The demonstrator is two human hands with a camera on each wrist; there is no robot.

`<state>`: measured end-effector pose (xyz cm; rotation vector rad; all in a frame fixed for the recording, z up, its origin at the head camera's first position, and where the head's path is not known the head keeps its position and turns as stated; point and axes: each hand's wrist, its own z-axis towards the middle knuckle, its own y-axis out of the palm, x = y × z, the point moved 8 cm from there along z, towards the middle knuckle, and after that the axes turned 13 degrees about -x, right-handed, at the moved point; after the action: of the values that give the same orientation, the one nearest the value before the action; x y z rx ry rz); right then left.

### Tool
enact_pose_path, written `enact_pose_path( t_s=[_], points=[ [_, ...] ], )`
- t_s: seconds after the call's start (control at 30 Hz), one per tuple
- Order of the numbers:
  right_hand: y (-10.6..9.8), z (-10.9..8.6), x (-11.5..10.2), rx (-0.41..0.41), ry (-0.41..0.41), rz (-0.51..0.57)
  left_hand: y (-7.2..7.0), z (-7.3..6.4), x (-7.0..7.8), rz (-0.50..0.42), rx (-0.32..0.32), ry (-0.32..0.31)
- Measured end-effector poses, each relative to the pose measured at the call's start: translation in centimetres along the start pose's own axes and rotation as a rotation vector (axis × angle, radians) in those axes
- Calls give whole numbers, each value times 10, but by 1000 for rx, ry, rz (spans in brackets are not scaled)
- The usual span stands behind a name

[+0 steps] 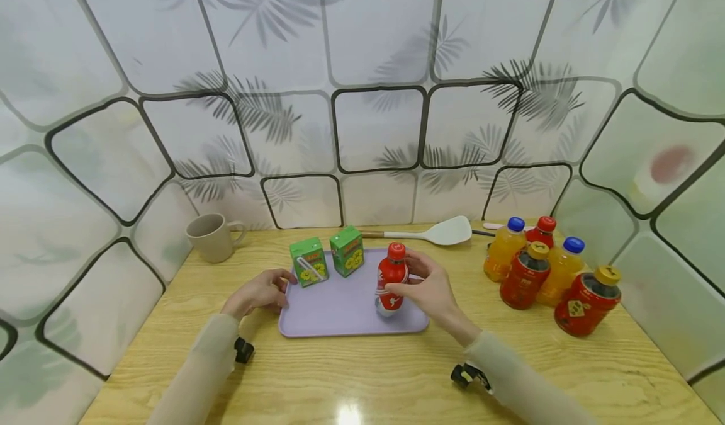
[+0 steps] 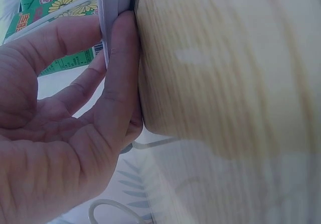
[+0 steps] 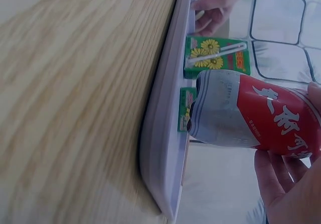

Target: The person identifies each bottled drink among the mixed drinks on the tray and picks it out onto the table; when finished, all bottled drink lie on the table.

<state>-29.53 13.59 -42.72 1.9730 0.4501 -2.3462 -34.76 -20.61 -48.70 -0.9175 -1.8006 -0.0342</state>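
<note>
A red-capped drink bottle with a red and white label (image 1: 391,283) is held by my right hand (image 1: 435,291), thumb in front and fingers behind, over the right part of a lilac tray (image 1: 334,317). In the right wrist view the bottle's base (image 3: 215,111) is close to the tray floor; whether they touch I cannot tell. My left hand (image 1: 262,291) pinches the tray's left rim, which the left wrist view shows between thumb and fingers. Two green juice boxes (image 1: 308,262) stand along the tray's back, the left one with a straw on its side.
A beige mug (image 1: 212,237) stands at the back left. Behind the tray lies a white spatula (image 1: 447,232) with a wooden handle. Several bottles stand at the right, orange ones with blue caps (image 1: 506,249) and dark red ones (image 1: 587,302). A patterned curtain (image 1: 379,129) encloses the table.
</note>
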Motion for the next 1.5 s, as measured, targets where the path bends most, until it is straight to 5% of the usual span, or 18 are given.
enact_pose_path(
  t_s=[0.57, 0.9, 1.5],
  points=[
    [-49, -24, 3, 70, 66, -60, -1, 0, 0, 6, 2, -3],
    [-69, -38, 1, 121, 28, -93, 0, 2, -1, 13, -31, 8],
    [-105, -66, -4, 249, 60, -153, -2, 4, -4, -13, 9, -17]
  ],
)
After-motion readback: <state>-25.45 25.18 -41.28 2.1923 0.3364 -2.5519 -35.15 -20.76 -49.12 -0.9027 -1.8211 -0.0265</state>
